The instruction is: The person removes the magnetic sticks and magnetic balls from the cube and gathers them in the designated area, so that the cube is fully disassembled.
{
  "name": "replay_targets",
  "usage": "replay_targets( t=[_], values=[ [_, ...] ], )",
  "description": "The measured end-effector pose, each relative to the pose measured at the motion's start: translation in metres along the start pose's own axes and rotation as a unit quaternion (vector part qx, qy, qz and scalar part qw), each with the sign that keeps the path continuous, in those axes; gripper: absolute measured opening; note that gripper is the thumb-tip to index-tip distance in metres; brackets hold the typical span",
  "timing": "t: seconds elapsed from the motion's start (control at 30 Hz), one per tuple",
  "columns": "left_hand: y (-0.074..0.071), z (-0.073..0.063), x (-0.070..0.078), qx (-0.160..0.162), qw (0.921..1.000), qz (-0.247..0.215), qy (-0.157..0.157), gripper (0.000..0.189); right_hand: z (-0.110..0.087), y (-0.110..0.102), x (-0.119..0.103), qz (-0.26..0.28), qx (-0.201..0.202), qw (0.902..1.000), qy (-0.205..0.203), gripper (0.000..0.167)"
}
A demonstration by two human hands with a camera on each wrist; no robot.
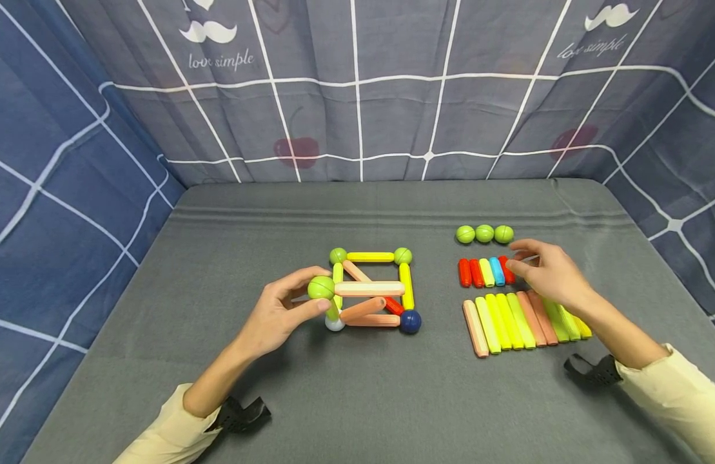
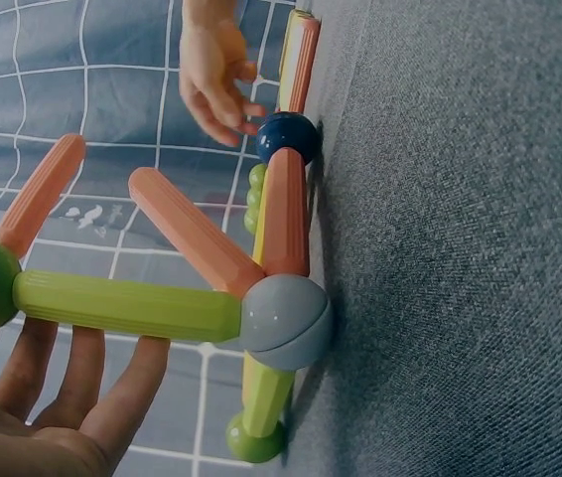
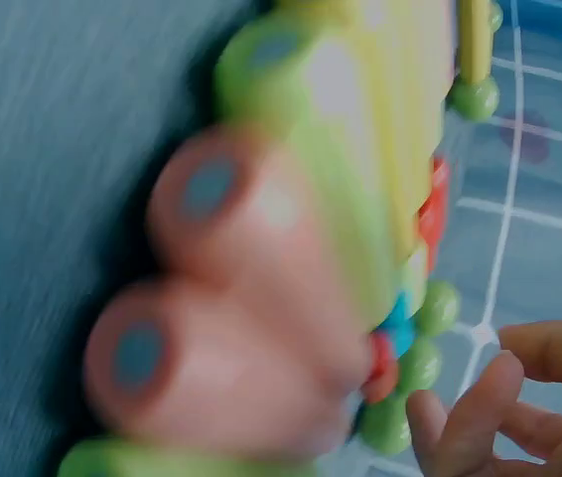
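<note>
My left hand (image 1: 271, 317) grips a green ball (image 1: 321, 288) between thumb and fingers. Below it, a green rod (image 2: 127, 306) runs down to a grey-white ball (image 2: 286, 320). A pale orange rod (image 1: 371, 289) sticks out from the held ball, its other end free. From the grey-white ball another orange rod (image 2: 197, 227) slants up, also free at its tip. On the table the base is a square of rods with green balls and a dark blue ball (image 1: 411, 321) at the corners. My right hand (image 1: 551, 274), fingers loosely bent, hovers beside a short red rod (image 1: 506, 269).
Several short rods (image 1: 486, 272) lie in a row on the right of the grey table (image 1: 392, 399). Behind them sit three green balls (image 1: 484, 233). In front is a row of longer rods (image 1: 510, 322). Patterned cloth (image 1: 386, 122) surrounds the table's back and sides.
</note>
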State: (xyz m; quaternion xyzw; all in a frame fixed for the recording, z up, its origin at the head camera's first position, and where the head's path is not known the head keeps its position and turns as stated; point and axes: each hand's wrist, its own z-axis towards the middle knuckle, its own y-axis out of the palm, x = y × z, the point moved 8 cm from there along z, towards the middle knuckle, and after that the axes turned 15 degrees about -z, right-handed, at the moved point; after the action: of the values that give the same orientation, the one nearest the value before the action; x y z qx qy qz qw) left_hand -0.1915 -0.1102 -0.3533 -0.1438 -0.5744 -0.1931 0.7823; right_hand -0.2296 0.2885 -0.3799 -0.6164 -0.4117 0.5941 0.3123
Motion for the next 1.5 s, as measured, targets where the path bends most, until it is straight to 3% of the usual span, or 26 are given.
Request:
replay_targets(
  t=[0.13, 0.27, 0.37, 0.5, 0.6, 0.8, 0.9, 1.3, 1.5],
  values=[
    [-0.001, 0.000, 0.000, 0.002, 1.0000, -0.001, 0.001, 0.036, -0.014, -0.004, -0.037, 0.010, 0.052, 0.9966, -0.063, 0.035],
    [-0.001, -0.001, 0.000, 0.004, 1.0000, -0.003, 0.000, 0.038, -0.030, 0.001, -0.082, 0.057, 0.061, 0.9889, -0.123, 0.023],
    [0.000, 0.000, 0.000, 0.004, 1.0000, -0.003, -0.001, 0.039, -0.040, 0.006, -0.116, 0.085, 0.059, 0.9803, -0.168, 0.023],
    [0.001, 0.000, 0.001, 0.007, 1.0000, 0.004, 0.001, 0.040, -0.048, 0.012, -0.156, 0.123, 0.058, 0.9607, -0.242, 0.030],
    [0.001, 0.000, 0.002, 0.008, 0.9999, 0.008, 0.005, 0.040, -0.048, 0.017, -0.178, 0.147, 0.050, 0.9478, -0.279, 0.032],
    [0.001, 0.002, 0.002, 0.009, 0.9999, 0.004, 0.007, 0.039, -0.044, 0.027, -0.203, 0.137, 0.054, 0.9366, -0.318, 0.033],
    [0.001, 0.002, 0.003, 0.009, 0.9999, 0.003, 0.009, 0.038, -0.043, 0.030, -0.209, 0.117, 0.064, 0.9360, -0.326, 0.033],
    [0.005, 0.002, 0.007, -0.011, 0.9998, 0.004, 0.013, 0.036, -0.041, 0.027, -0.207, 0.061, 0.117, 0.9492, -0.286, 0.025],
    [0.000, 0.000, 0.006, 0.001, 0.9999, 0.010, 0.004, 0.037, -0.033, 0.013, -0.181, 0.094, 0.129, 0.9626, -0.219, 0.021]
  ],
)
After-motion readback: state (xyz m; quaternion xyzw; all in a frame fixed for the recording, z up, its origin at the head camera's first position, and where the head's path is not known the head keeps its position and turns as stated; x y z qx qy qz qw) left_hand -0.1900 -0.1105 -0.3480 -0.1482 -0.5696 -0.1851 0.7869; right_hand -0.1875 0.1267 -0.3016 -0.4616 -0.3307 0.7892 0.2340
